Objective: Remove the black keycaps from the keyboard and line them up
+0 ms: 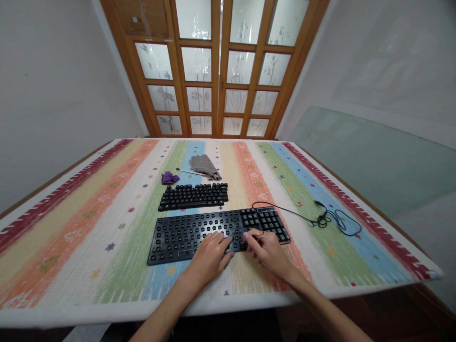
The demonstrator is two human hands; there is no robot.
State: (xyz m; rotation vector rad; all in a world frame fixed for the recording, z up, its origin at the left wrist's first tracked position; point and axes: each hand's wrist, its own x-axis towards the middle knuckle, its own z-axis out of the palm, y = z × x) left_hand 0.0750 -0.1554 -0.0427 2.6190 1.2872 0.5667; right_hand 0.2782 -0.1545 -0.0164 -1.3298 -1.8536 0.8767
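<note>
A black keyboard (199, 228) lies on the striped tablecloth in front of me. Its main section shows bare key stems, while the number pad (272, 223) and the block beside it still carry keycaps. My left hand (211, 251) rests on the keyboard's near edge, fingers stretched out and thumb apart. Over the lower keys just left of the number pad, my right hand (262, 246) is closed in a pinch. Whatever is between its fingertips is too small to make out. Loose black keycaps (194, 195) stand in rows behind the keyboard.
A purple cloth (170, 178), a grey cloth (205, 166) and a thin brush-like stick (190, 172) lie behind the keycaps. The keyboard's black cable (322, 219) runs right and ends in a loose coil. The tablecloth's front edge (228, 306) is close to me.
</note>
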